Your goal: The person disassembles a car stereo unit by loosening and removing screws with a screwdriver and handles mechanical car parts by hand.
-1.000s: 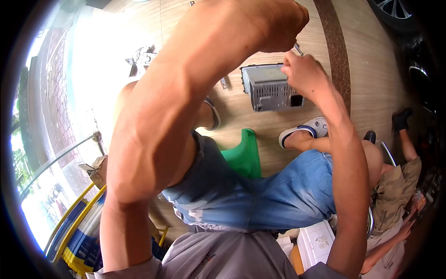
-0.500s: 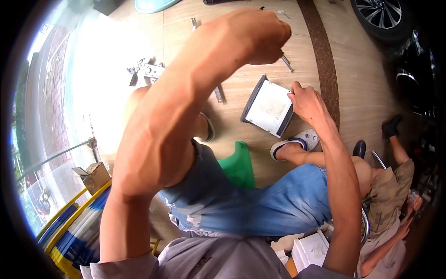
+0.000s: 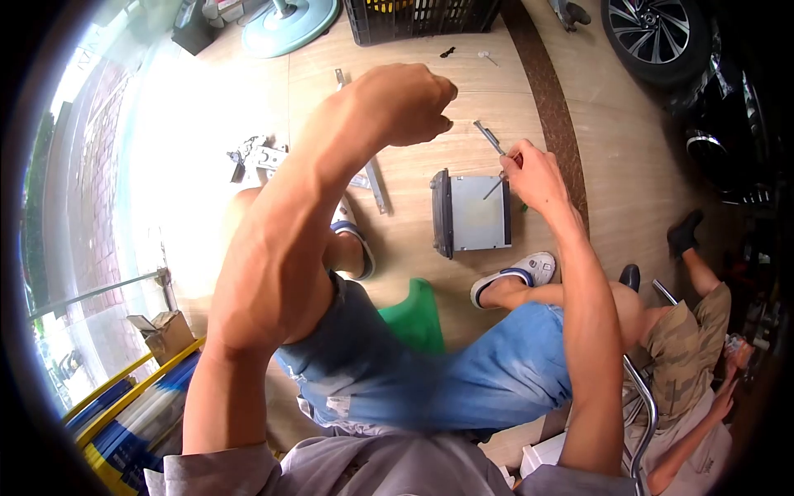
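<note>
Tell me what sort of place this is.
Likely a car workshop: a car wheel near the top right, a metal box resembling a car stereo, and a metal bracket on the floor.

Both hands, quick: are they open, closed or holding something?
Left hand: loosely open, nothing visible in it.
Right hand: closed, holding a slim metal tool.

Black crate, car wheel, green stool, cardboard box
</note>
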Tool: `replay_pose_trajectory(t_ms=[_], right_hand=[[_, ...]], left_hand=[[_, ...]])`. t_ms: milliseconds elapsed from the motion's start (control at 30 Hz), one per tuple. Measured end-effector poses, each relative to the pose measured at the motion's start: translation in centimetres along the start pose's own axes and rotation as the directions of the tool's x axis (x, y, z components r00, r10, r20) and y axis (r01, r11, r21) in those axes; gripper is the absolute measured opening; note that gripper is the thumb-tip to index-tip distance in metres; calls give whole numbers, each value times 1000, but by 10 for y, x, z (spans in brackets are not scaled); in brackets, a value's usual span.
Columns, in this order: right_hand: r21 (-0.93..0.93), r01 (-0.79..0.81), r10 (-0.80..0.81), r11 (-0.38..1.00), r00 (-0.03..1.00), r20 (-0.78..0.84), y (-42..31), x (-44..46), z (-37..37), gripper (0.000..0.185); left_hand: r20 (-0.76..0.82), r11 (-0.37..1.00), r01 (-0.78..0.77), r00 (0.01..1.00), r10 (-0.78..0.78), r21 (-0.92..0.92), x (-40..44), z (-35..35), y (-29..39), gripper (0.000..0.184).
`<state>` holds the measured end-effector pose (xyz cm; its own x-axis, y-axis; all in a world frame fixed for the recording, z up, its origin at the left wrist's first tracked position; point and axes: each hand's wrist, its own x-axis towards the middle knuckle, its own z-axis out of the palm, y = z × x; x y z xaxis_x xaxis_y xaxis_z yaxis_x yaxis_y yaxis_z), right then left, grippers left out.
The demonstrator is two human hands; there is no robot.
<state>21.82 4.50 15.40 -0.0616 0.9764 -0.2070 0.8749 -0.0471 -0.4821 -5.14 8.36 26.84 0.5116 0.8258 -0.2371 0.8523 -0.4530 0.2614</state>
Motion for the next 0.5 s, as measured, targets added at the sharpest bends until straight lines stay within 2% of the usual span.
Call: replay_pose_trajectory(t_ms=[67,100,200,233,333,367,400,433,467,500], right_hand=[[-32,0,-1,999,999,-39,-9,-6,-12,28],[36,-10,13,999,997,-81,-4,-5,-13,35],[89,-92,103,992,986,-130,17,-1,-23,43],[139,-101,120,985,983,-136,26,0,-25,43],[163,-248,268,955,957,-113,58,2,-27,45],[380,-259,312,888,946,-86,81,2,-20,42],[577,-242,333,780,941,-55,105,4,-12,39],[682,-330,433,653,901,21,116,5,-7,28],[721,-361,460,591,885,66,134,7,-3,24],[846,-369,492,385,857,151,142,6,1,22]], left_hand=[[15,1000,10,1000,-10,-1,0,-3,-1,43],[41,999,49,998,-48,-10,-1,-6,3,42],[16,1000,0,1000,1,-28,2,-2,1,29],[67,1000,20,998,-18,-24,4,-5,5,28],[-1,998,-29,1000,29,-62,5,2,4,27],[35,998,-56,998,56,-23,9,4,4,38],[56,999,-39,998,39,9,8,0,8,38],[18,998,-60,998,59,32,10,4,7,37],[-21,995,-78,997,80,56,11,9,7,37],[-26,996,-70,997,72,47,7,4,11,37]])
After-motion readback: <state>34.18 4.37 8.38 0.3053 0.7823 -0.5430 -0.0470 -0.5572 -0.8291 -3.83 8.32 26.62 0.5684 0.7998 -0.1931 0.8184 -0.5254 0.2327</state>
